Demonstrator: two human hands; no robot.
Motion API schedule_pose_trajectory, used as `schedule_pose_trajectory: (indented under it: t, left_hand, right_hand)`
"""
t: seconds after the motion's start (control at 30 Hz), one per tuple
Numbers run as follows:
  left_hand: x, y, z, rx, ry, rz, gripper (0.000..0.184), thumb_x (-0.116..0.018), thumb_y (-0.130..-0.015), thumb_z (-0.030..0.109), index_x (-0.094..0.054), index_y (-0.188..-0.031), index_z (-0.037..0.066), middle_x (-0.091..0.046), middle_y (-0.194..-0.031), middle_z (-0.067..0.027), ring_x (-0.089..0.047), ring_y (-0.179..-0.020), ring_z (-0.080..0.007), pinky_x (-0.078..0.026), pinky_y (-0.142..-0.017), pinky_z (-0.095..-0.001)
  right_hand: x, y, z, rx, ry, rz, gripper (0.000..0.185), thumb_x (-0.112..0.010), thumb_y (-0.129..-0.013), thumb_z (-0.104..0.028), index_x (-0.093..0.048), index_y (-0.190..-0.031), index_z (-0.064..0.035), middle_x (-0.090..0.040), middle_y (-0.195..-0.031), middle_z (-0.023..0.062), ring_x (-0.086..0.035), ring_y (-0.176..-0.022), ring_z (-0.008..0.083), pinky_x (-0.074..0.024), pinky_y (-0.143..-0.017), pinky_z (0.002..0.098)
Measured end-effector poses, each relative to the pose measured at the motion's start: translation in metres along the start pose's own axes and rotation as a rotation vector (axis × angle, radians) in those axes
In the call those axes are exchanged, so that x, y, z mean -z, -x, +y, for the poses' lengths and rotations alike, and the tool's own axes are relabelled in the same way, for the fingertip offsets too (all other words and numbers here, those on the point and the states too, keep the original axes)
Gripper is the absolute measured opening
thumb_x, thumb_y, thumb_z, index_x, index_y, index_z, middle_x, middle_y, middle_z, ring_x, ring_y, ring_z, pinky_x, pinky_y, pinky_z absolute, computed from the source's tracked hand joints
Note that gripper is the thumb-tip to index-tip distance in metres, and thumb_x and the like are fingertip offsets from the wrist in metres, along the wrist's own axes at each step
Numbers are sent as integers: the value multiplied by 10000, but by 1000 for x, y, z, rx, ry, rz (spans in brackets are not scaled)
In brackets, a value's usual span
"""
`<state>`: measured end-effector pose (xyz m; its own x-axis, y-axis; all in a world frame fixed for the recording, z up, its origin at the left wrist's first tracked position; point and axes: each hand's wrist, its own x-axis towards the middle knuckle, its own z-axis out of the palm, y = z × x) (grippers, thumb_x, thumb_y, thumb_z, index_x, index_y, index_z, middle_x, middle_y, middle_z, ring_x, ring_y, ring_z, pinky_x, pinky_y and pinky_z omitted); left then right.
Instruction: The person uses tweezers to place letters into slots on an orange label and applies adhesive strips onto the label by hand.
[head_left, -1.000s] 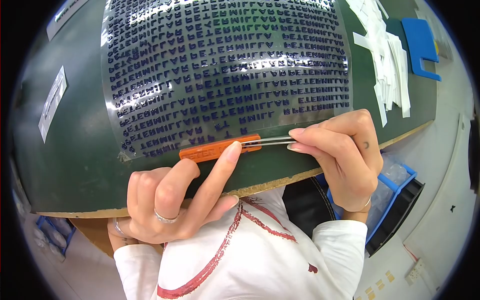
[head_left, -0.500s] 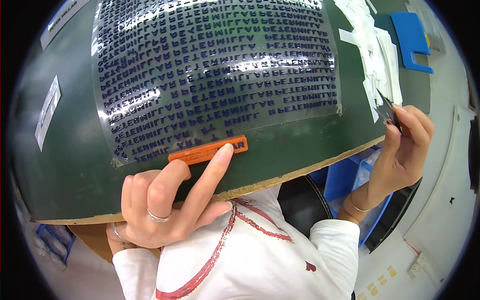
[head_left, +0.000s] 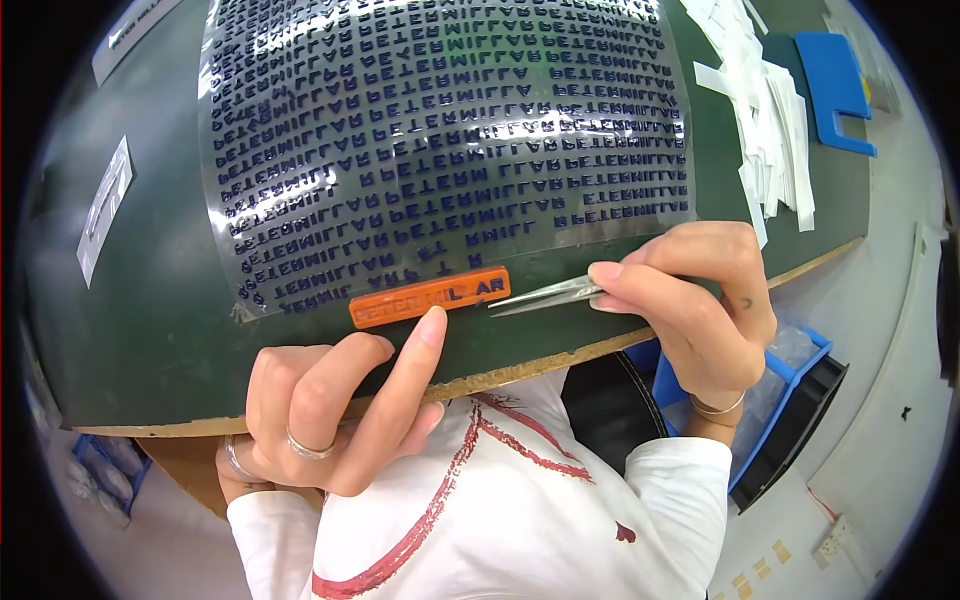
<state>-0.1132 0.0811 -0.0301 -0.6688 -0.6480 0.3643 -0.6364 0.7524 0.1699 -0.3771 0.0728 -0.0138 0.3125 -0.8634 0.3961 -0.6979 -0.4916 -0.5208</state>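
Note:
An orange letter block (head_left: 430,298) with "PETER MILLAR" recessed in it lies near the table's front edge. Dark letters fill its right part, with a gap before the "AR". My left hand (head_left: 335,415) has its index finger stretched to the block's lower edge; the other fingers are loosely bent and nothing is gripped. Metal tweezers (head_left: 555,294) are pinched in my right hand (head_left: 705,300), pointing left at the block's right end. A tiny dark mark shows near their slightly parted tips; I cannot tell what it is. Behind the block lies a clear sheet (head_left: 455,195) of dark letters.
White paper strips (head_left: 775,135) are piled at the right, with a blue plastic piece (head_left: 832,92) beyond. A small clear packet (head_left: 105,212) lies at the left. The green table (head_left: 165,345) ends in a worn front edge. Blue bins (head_left: 790,385) stand below right.
My right hand has brought the tweezers left, from beside the paper strips to the block. My left index finger has slid off the block's letters to its lower edge. The view has shifted slightly.

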Motion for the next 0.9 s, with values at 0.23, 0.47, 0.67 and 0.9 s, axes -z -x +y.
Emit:
schedule_pose_trajectory:
  t: [0.23, 0.47, 0.67, 0.9]
  left_hand:
    - [-1, -2, -2, -24, -29, 37, 269, -546, -915, 261, -769, -989, 130, -515, -892, -7, -432, -644, -106, -371, -514, -226]
    - [-4, -2, 1, -22, -28, 56, 266, -543, -920, 260, -770, -985, 138, -510, -891, -5, -426, -631, -100, -369, -513, -224]
    - [-4, -3, 2, -16, -37, 53, 266, -548, -926, 269, -771, -994, 140, -503, -892, -1, -426, -635, -99, -371, -513, -222]
    - [-5, -3, 3, 10, -58, 44, 262, -567, -930, 303, -768, -1034, 173, -473, -886, 17, -417, -642, -96, -368, -516, -222]
  right_hand:
    - [-7, -4, 5, 61, 12, -3, 292, -736, -548, -67, -734, -840, -62, -615, -812, 12, -581, -728, 183, -496, -627, 293]
    - [-4, 0, 1, 63, 46, 7, 194, -746, -639, -73, -727, -831, -91, -588, -809, 7, -573, -740, 177, -473, -621, 268]
    - [-3, -11, 2, 120, 108, 126, 179, -749, -630, -99, -726, -806, -114, -580, -807, -4, -573, -745, 175, -488, -619, 258]
    - [-7, -26, 10, 266, 119, 59, 191, -754, -596, -140, -727, -785, -152, -585, -817, -28, -571, -761, 168, -502, -620, 256]
